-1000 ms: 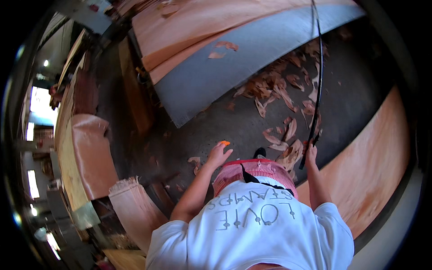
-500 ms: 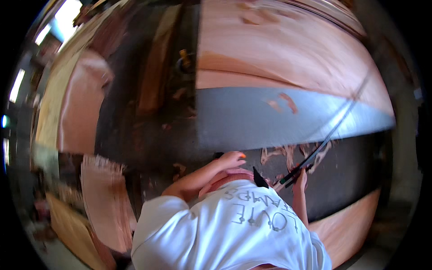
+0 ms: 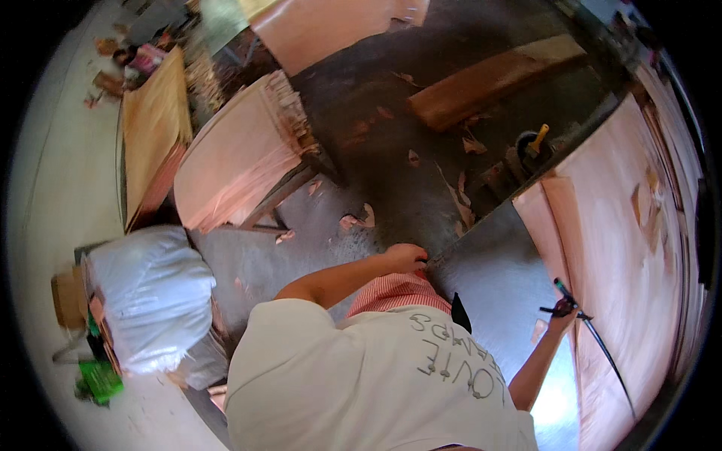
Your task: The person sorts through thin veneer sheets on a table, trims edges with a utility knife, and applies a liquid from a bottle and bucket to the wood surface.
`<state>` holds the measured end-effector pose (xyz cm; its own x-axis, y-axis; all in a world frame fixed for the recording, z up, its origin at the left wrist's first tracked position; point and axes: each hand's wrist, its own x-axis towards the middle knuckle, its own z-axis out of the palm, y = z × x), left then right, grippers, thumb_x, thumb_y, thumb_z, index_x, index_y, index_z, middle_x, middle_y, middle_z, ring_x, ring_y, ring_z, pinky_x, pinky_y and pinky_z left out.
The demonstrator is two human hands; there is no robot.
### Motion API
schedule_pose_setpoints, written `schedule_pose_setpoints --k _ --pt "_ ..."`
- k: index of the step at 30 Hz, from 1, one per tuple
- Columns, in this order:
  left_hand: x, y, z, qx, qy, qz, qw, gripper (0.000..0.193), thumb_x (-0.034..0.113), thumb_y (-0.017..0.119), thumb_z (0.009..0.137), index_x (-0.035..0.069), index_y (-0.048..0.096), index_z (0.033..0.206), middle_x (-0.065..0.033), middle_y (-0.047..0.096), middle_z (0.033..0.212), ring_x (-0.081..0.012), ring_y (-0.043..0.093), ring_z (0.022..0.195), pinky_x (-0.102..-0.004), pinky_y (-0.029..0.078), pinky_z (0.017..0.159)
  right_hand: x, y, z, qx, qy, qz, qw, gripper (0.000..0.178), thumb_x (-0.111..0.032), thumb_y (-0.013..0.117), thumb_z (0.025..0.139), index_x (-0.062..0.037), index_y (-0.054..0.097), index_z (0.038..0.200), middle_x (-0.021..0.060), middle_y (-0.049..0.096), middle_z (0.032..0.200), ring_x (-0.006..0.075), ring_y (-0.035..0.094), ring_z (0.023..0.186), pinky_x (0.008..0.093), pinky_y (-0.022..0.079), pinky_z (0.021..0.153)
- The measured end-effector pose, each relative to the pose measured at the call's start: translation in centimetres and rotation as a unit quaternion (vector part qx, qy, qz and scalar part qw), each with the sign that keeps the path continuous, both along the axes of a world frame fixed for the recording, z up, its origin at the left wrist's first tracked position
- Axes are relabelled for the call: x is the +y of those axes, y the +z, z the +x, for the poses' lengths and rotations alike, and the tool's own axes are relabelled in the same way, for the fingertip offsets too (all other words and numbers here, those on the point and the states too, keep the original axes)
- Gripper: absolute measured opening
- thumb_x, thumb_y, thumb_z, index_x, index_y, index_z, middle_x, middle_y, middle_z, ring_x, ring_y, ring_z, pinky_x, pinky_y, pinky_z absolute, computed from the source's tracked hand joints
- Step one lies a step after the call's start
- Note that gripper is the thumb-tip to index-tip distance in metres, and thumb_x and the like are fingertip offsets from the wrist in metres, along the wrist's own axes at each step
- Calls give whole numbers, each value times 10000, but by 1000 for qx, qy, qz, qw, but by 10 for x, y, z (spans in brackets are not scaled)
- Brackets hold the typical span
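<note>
1. While my right hand [image 3: 564,310] is closed around the long black rod [image 3: 602,344] near one end, the rod appears above the counter [image 3: 492,255], crossing the margin of the wood sheets [image 3: 609,188] stacked on it. Contact between rod and sheets cannot be confirmed.
2. My left hand [image 3: 406,258] is bent inward, near the counter's closest corner. Its fingers are partly hidden; I cannot tell whether they are spread or pinching the small dark item [image 3: 422,261] at their tips.
3. Pale scraps [image 3: 368,214] lie on the floor [image 3: 263,259] left of the counter; a plank [image 3: 489,84] lies farther off, beyond the counter's left edge.
4. Step in hand, as I judge it: handling the rod one-handed beside the counter.
5. Next move, in my judgement, calls for a firm right-hand hold and clearance for the rod's free end, lest it snag the sheets.
</note>
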<state>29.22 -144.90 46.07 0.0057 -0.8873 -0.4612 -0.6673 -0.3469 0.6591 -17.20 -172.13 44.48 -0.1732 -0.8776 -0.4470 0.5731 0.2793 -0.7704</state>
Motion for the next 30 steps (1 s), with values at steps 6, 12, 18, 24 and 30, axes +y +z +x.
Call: schedule_pose_setpoints --k 6,12,18,24,30 --pt "76 19 -8 -12 220 6 975 333 295 562 812 81 582 1065 -126 601 1012 -279 568 933 -383 450 792 -191 -30 -31 3 80 -4 997 488 -445 330 889 -18 563 842 127 597 775 221 574 639 326 494 601" --pt "167 23 -60 -60 223 94 969 357 324 564 815 74 579 1069 -128 593 1035 -296 558 946 -386 442 800 -211 -38 17 101 144 148 973 435 -394 308 878 -40 555 927 103 586 858 230 560 748 394 472 681" --pt "197 19 -30 -71 244 68 965 329 303 563 821 104 575 1083 -120 585 1055 -284 558 955 -381 443 815 -192 -21 38 284 126 -28 950 453 -391 533 805 13 534 1010 155 547 996 265 574 853 376 499 706" --pt "233 6 62 -138 297 32 944 332 310 566 817 119 561 1088 -111 588 1052 -281 558 962 -380 444 808 -112 -13 93 508 -57 -57 858 517 -202 699 703 79 494 1085 198 549 1080 336 564 932 435 503 754" --pt "266 9 199 -177 464 -69 865 386 316 577 790 85 538 1097 -131 568 1054 -304 547 956 -390 446 795 34 -22 171 708 73 -328 622 415 -166 610 755 12 516 1118 122 536 1148 242 500 1053 338 360 940"
